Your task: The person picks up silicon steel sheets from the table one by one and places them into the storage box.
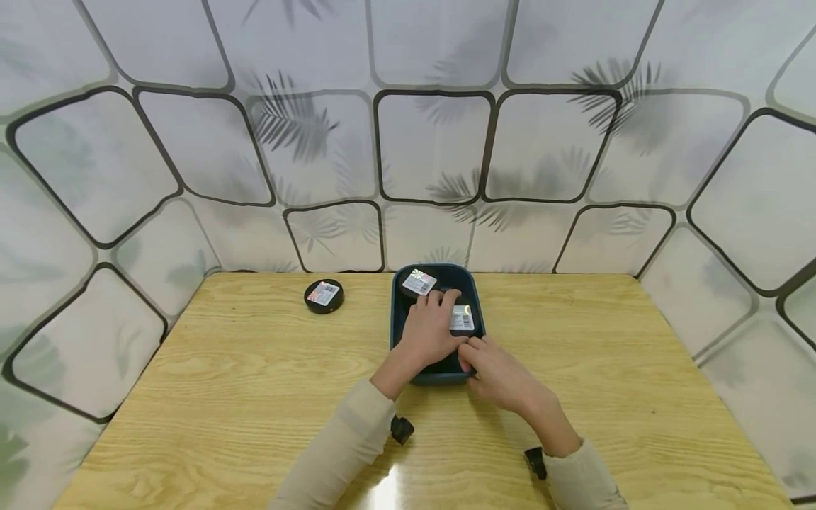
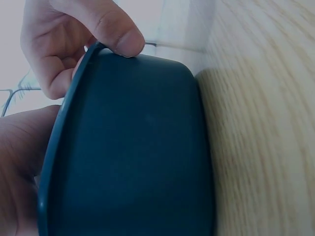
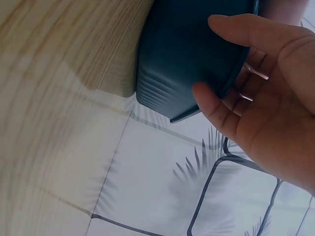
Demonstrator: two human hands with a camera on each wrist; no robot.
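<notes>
A dark blue plastic bin (image 1: 393, 319) stands on the table with two flat, round black discs inside, each bearing a silvery-white label. One disc (image 1: 418, 282) lies in the far left corner. My left hand (image 1: 428, 327) reaches in over the left side, its thumb and fingers spread around the other disc (image 1: 462, 319); its palm partly hides the bin's inside. At the near right corner my right hand (image 1: 503, 372) grips the rim, fingers over the edge and thumb (image 3: 231, 27) against the outer wall, as the right wrist view shows.
A third black disc (image 1: 324, 296) with a similar label lies on the wooden table (image 1: 255, 368), left of the bin. Behind the table's far edge hangs a patterned curtain (image 1: 433, 156), which also runs along both sides. Dark straps sit at both wrists.
</notes>
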